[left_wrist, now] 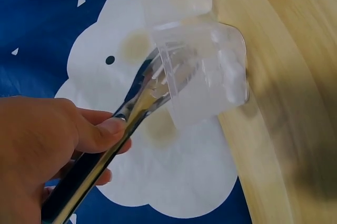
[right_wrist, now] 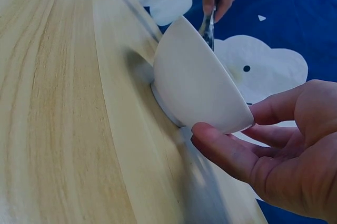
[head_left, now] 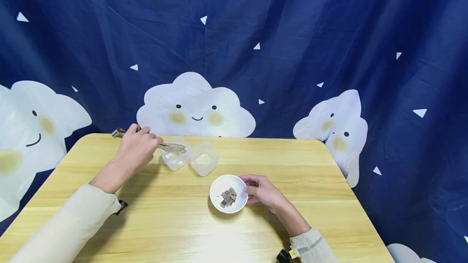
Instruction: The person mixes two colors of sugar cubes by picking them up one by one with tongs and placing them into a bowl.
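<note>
My left hand (head_left: 138,146) grips metal tongs (left_wrist: 138,105) by the handle. The tongs' head reaches into the mouth of a clear plastic container (left_wrist: 208,77) that holds white pieces. In the head view, another clear container (head_left: 204,168) stands beside it, with something pale yellow at its bottom. My right hand (head_left: 265,192) holds a white bowl (right_wrist: 197,79) by its right side, thumb and fingers at the rim and wall. Small brown cubes (head_left: 228,197) lie inside the bowl. Whether the bowl's foot touches the table is hard to tell.
The wooden table (head_left: 164,218) ends at a back edge just behind the two containers. Beyond it hangs a dark blue curtain (head_left: 234,44) with smiling white clouds.
</note>
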Demonstrator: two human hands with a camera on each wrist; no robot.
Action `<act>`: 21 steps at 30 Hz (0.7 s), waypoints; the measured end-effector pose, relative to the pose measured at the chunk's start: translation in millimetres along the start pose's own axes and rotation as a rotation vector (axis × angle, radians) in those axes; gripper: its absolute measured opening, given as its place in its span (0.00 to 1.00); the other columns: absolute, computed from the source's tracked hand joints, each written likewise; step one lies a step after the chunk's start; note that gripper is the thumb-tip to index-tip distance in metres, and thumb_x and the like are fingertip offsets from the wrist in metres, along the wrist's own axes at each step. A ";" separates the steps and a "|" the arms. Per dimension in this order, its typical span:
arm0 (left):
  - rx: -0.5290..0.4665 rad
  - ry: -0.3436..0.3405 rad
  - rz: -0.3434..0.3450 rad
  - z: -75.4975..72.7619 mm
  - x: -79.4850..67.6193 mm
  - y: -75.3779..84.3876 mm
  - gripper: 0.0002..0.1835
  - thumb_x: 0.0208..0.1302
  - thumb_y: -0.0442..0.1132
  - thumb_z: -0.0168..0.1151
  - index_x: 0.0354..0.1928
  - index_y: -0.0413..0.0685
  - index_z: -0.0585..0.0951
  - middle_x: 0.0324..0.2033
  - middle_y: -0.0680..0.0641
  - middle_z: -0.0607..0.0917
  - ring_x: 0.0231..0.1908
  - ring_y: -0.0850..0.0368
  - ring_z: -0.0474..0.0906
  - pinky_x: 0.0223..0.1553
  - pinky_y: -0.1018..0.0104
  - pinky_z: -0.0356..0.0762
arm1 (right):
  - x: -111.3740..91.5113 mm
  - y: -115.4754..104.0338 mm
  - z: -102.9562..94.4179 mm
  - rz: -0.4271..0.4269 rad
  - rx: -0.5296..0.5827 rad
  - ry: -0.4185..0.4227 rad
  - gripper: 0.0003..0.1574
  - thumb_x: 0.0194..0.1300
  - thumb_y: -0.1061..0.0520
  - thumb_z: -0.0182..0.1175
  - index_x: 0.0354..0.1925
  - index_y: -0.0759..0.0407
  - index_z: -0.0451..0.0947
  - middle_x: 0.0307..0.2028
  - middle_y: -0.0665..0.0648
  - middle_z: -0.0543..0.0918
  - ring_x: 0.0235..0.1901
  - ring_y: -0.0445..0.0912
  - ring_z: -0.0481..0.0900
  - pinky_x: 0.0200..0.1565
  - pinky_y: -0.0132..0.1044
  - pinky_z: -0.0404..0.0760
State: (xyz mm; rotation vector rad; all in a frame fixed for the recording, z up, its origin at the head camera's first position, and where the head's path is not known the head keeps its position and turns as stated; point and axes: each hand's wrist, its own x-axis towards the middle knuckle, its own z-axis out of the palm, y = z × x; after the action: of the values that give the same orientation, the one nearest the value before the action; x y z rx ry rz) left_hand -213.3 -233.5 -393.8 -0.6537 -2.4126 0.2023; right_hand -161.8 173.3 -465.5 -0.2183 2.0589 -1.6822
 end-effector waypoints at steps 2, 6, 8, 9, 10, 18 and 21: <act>-0.003 0.026 -0.002 0.0 -2.3 -1.3 0.15 0.38 0.22 0.68 0.23 0.52 0.85 0.18 0.49 0.84 0.28 0.49 0.73 0.37 0.53 0.64 | 0.1 0.2 -0.1 0.000 -0.001 0.000 0.29 0.72 0.65 0.56 0.69 0.71 0.71 0.56 0.72 0.80 0.44 0.47 0.85 0.45 0.47 0.90; -0.010 0.059 -0.013 -2.2 -6.5 -3.6 0.15 0.40 0.22 0.67 0.26 0.50 0.87 0.21 0.48 0.86 0.28 0.48 0.74 0.38 0.52 0.64 | 0.3 0.3 -0.1 0.001 -0.002 0.001 0.30 0.72 0.65 0.56 0.69 0.71 0.70 0.56 0.72 0.80 0.44 0.47 0.85 0.45 0.47 0.90; -0.013 0.082 -0.019 -3.7 -8.8 -4.6 0.15 0.43 0.22 0.64 0.28 0.50 0.87 0.22 0.47 0.87 0.29 0.48 0.75 0.38 0.51 0.65 | 0.4 0.3 -0.1 0.003 0.000 0.001 0.30 0.72 0.65 0.56 0.69 0.72 0.70 0.56 0.72 0.80 0.44 0.47 0.85 0.45 0.47 0.90; -0.017 0.097 -0.020 -4.2 -10.0 -5.2 0.15 0.44 0.22 0.62 0.28 0.49 0.87 0.22 0.47 0.87 0.30 0.47 0.76 0.38 0.51 0.65 | 0.4 0.2 0.0 0.004 0.002 0.001 0.30 0.72 0.65 0.56 0.69 0.72 0.70 0.56 0.72 0.80 0.44 0.47 0.85 0.45 0.47 0.90; -0.021 0.113 -0.019 -4.9 -11.2 -5.7 0.15 0.46 0.22 0.60 0.28 0.49 0.87 0.22 0.47 0.87 0.30 0.47 0.76 0.38 0.50 0.65 | 0.5 0.2 0.1 0.005 0.002 0.001 0.30 0.72 0.65 0.56 0.69 0.72 0.70 0.56 0.72 0.80 0.44 0.47 0.85 0.45 0.46 0.90; -0.030 0.175 -0.014 -8.5 -17.5 -7.1 0.17 0.50 0.21 0.56 0.33 0.46 0.89 0.26 0.46 0.90 0.30 0.46 0.77 0.35 0.50 0.66 | 1.0 -0.4 0.5 0.006 -0.001 0.002 0.30 0.71 0.66 0.55 0.69 0.72 0.70 0.56 0.73 0.80 0.43 0.47 0.85 0.44 0.46 0.90; -0.033 0.183 -0.017 -10.2 -19.1 -6.8 0.17 0.51 0.22 0.55 0.35 0.46 0.89 0.26 0.46 0.90 0.29 0.46 0.76 0.35 0.50 0.65 | 1.1 -0.5 0.5 0.007 -0.002 0.004 0.30 0.71 0.65 0.56 0.69 0.72 0.70 0.55 0.73 0.81 0.43 0.47 0.85 0.44 0.46 0.90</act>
State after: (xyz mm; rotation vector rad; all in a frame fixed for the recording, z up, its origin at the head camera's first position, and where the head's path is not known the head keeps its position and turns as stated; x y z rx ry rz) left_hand -196.9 -249.2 -393.8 -0.6379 -2.2488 0.0912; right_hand -162.6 172.2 -465.4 -0.2085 2.0622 -1.6775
